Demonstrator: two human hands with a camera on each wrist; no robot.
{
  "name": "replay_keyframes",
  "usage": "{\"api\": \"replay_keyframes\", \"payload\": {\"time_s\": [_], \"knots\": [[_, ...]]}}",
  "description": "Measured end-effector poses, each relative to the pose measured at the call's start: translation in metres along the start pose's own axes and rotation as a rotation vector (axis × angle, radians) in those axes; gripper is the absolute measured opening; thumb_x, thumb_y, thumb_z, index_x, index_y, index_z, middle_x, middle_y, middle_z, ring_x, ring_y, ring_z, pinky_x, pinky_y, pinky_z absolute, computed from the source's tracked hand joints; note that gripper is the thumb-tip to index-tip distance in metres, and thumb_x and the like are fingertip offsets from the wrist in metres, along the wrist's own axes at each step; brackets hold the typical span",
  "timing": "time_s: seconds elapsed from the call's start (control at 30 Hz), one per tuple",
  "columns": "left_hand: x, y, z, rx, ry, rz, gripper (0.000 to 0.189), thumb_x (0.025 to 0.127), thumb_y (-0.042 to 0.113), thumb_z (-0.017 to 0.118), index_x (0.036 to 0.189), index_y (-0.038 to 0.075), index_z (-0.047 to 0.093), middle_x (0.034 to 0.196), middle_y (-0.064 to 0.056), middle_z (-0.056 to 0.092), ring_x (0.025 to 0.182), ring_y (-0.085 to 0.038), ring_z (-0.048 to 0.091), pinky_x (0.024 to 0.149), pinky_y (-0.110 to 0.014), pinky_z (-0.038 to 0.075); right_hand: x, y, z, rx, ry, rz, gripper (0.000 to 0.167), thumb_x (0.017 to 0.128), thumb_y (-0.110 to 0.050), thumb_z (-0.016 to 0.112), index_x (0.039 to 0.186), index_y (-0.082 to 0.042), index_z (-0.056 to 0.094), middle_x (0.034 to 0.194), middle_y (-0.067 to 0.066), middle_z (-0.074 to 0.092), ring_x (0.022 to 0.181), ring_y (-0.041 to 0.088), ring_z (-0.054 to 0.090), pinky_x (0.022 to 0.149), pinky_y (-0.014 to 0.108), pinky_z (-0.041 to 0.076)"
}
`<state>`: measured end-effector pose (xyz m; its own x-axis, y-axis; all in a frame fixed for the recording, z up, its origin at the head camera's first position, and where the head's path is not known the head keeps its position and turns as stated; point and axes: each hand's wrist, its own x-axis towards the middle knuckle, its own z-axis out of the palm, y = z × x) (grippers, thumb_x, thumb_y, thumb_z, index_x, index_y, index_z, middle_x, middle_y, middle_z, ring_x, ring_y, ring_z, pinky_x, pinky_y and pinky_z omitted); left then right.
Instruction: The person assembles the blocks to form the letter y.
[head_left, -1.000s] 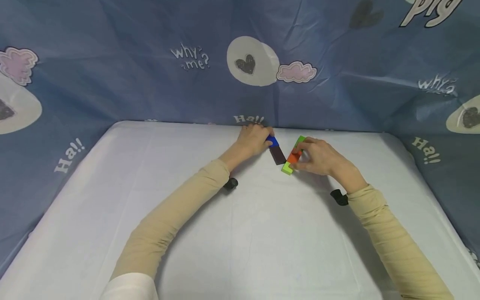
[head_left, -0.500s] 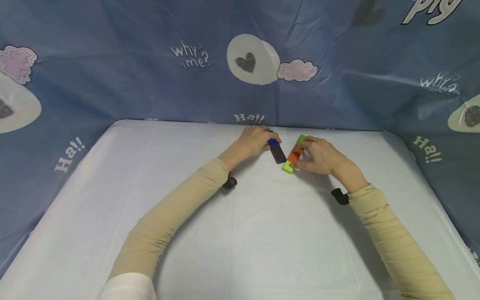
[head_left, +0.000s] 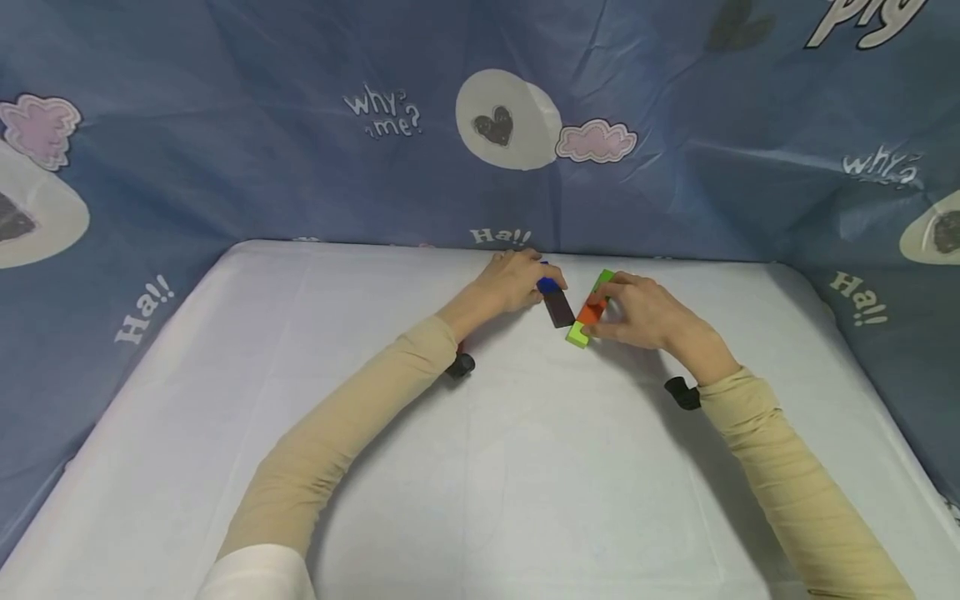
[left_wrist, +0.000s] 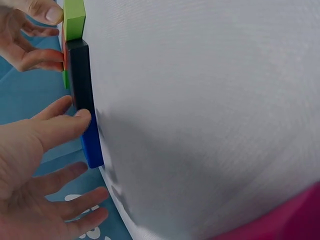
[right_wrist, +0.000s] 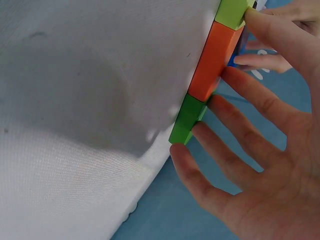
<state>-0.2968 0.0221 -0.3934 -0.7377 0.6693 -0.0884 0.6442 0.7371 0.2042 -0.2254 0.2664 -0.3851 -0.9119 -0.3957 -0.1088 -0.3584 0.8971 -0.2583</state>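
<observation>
My left hand [head_left: 510, 279] holds the blue block [left_wrist: 92, 142] between thumb and index finger, the other fingers spread. A dark block [left_wrist: 81, 75] continues in line with the blue one. Its near end meets a lime block [head_left: 577, 335], so the two rows form a V. That other row runs from lime through an orange block [right_wrist: 215, 60] to a green block [right_wrist: 188, 118]. My right hand [head_left: 637, 312] spans this row, its thumb on the lime block and its fingers along the orange and green ones. Part of the blue block is hidden by my left fingers in the head view.
The blocks lie near the back edge of a white-covered table [head_left: 570, 467]. Behind it hangs a blue printed cloth [head_left: 300, 167]. Black wrist-worn pieces stick out under the left wrist [head_left: 461, 365] and the right wrist [head_left: 682, 393]. Something magenta [left_wrist: 285, 220] fills a corner of the left wrist view.
My left index finger has come further right across the blue block, and the thumb has shifted slightly down. The right hand keeps its place on its row, and the blocks hardly differ.
</observation>
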Motion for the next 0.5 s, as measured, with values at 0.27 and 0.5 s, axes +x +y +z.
{"api": "replay_keyframes", "payload": {"time_s": [0.27, 0.5], "knots": [[0.0005, -0.0010, 0.0042, -0.021, -0.006, -0.015, 0.040, 0.108, 0.030, 0.067, 0.148, 0.036, 0.062, 0.159, -0.012, 0.056, 0.145, -0.037, 0.057, 0.121, -0.059, 0.045, 0.0007, 0.0001, 0.0022, 0.009, 0.004, -0.005, 0.054, 0.092, -0.045, 0.082, 0.132, -0.010, 0.073, 0.135, 0.018, 0.068, 0.122, 0.045, 0.067, 0.103, 0.062, 0.053], [0.0016, -0.0002, 0.0016, -0.024, -0.007, 0.003, 0.039, 0.108, 0.027, 0.067, 0.145, 0.038, 0.066, 0.160, -0.014, 0.055, 0.149, -0.036, 0.054, 0.121, -0.060, 0.045, 0.0011, 0.0007, 0.0004, 0.005, 0.000, -0.007, 0.053, 0.093, -0.043, 0.083, 0.131, -0.009, 0.073, 0.136, 0.019, 0.068, 0.121, 0.045, 0.068, 0.102, 0.061, 0.055]]}}
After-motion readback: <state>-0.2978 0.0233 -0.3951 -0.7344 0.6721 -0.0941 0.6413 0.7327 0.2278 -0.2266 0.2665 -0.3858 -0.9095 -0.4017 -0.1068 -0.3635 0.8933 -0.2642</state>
